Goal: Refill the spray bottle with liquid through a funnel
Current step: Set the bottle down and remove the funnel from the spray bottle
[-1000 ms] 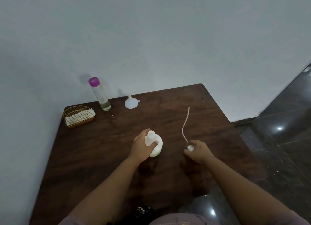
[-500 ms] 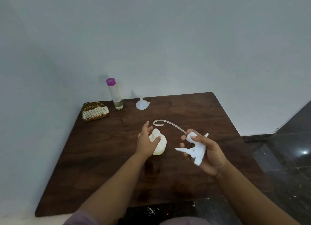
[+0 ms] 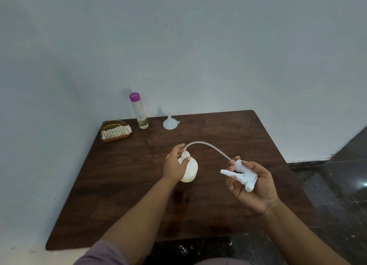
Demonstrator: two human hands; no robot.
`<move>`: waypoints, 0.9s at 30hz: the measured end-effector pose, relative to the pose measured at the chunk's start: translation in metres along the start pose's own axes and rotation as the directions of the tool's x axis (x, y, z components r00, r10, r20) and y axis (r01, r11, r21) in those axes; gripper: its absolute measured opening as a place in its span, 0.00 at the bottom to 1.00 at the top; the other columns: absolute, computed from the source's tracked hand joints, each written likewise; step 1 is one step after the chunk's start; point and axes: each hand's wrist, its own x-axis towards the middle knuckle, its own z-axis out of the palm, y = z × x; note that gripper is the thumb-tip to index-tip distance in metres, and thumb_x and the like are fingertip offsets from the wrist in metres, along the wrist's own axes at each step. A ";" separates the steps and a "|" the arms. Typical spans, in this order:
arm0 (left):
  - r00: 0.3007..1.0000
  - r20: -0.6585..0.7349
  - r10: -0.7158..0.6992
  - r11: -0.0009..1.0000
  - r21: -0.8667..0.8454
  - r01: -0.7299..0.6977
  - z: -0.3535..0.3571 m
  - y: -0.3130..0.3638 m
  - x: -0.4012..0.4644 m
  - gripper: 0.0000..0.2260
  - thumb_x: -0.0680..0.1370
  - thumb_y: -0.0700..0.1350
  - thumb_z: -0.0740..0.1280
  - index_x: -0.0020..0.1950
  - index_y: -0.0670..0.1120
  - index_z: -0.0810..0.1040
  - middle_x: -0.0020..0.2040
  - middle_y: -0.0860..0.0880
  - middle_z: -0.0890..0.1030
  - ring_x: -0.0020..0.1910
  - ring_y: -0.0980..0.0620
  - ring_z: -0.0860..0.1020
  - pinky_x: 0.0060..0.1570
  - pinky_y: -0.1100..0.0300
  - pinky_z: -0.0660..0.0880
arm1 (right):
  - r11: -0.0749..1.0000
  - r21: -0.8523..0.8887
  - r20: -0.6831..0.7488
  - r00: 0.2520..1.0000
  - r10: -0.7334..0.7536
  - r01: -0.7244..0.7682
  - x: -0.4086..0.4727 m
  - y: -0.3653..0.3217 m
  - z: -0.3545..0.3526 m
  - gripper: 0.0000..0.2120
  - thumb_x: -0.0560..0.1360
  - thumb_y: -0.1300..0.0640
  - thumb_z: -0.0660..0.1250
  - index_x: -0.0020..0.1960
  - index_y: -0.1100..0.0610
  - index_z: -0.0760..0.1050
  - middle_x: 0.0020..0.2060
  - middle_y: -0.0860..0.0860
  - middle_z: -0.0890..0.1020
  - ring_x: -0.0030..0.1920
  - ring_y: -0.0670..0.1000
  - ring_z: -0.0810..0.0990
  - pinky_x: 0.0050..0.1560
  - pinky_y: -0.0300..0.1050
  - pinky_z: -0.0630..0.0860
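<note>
A white spray bottle body (image 3: 190, 170) stands on the dark wooden table (image 3: 228, 137), and my left hand (image 3: 174, 165) grips its neck. My right hand (image 3: 252, 182) holds the white trigger spray head (image 3: 241, 175) palm-up to the right of the bottle. The head's thin dip tube (image 3: 208, 145) arcs left, its tip near the bottle mouth by my left fingers. A white funnel (image 3: 170, 123) sits upside down at the back of the table. Beside it stands a tall clear bottle with a purple cap (image 3: 139, 111), holding a little pale liquid.
A gold wire basket (image 3: 115, 130) with white napkins sits at the table's back left corner. A pale wall rises behind the table. Dark glossy floor (image 3: 333, 185) lies to the right.
My right hand lifted the spray head off the table, turned it palm-up, and swung the tube over toward the bottle mouth. My left hand stayed on the bottle neck. The camera tilted up.
</note>
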 end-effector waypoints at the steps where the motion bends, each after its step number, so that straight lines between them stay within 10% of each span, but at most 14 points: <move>1: 1.000 -0.005 0.011 1.000 0.013 -0.011 0.000 0.000 0.000 0.21 0.77 0.44 0.69 0.69 0.55 0.70 0.66 0.54 0.77 0.67 0.49 0.72 0.67 0.44 0.71 | 1.000 -0.002 -0.011 1.000 -0.013 0.013 -0.001 -0.001 -0.001 0.27 0.49 0.66 0.80 0.46 0.57 0.77 0.41 0.56 0.79 0.38 0.51 0.79 0.35 0.43 0.78; 20: 0.999 -0.027 -0.031 0.992 0.118 0.034 0.006 -0.005 0.006 0.16 0.75 0.47 0.72 0.62 0.52 0.75 0.63 0.53 0.77 0.64 0.49 0.72 0.61 0.49 0.75 | 1.000 0.009 -0.077 0.997 0.007 -0.007 0.005 -0.003 -0.002 0.23 0.52 0.68 0.78 0.46 0.59 0.78 0.42 0.57 0.79 0.37 0.52 0.80 0.34 0.44 0.79; 27: 0.999 0.015 -0.050 0.997 0.051 0.049 0.003 -0.008 0.007 0.14 0.75 0.46 0.72 0.58 0.55 0.74 0.59 0.55 0.77 0.59 0.50 0.75 0.57 0.50 0.78 | 0.787 -0.613 -0.355 0.913 -0.202 -0.065 0.035 -0.001 -0.010 0.15 0.76 0.63 0.63 0.62 0.59 0.67 0.53 0.60 0.76 0.48 0.57 0.81 0.34 0.46 0.78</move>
